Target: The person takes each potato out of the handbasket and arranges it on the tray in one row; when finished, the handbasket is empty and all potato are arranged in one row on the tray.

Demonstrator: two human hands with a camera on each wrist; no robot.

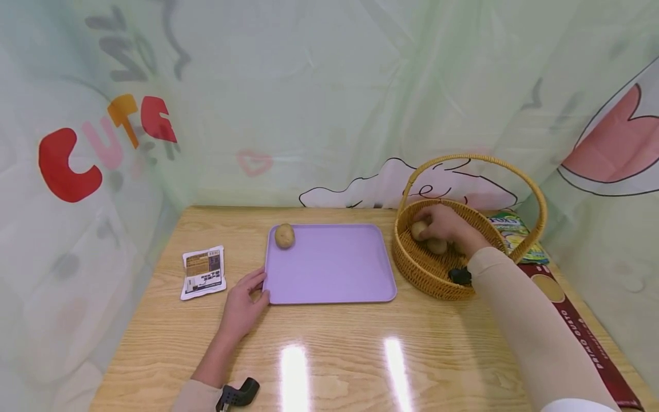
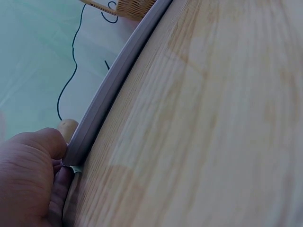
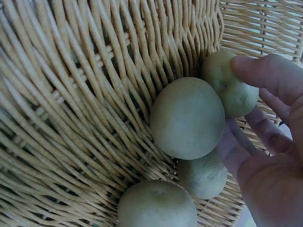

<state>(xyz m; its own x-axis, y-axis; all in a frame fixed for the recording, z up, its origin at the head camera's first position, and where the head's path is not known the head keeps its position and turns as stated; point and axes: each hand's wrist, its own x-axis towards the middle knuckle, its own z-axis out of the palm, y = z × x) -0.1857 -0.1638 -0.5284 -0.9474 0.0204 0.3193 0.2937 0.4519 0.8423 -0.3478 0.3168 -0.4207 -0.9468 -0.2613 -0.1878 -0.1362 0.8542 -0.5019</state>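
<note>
My left hand (image 1: 244,309) holds the near left corner of a lilac tray (image 1: 329,263). In the left wrist view its thumb and fingers pinch the tray's edge. A potato (image 1: 285,236) lies in the tray's far left corner. My right hand (image 1: 445,222) reaches down into a round wicker basket (image 1: 412,272) with a tall handle. In the right wrist view, the thumb and fingers close around a potato (image 3: 222,80) by the basket wall. Beside it lie a larger potato (image 3: 188,118), a smaller potato (image 3: 203,178) and another potato (image 3: 157,205).
A white printed packet (image 1: 203,273) lies on the wooden table (image 1: 350,349) left of the tray. Right of the basket are a green bag (image 1: 538,252) and a dark red package (image 1: 582,337), partly covered by my right arm. A printed curtain (image 1: 288,103) hangs behind the table.
</note>
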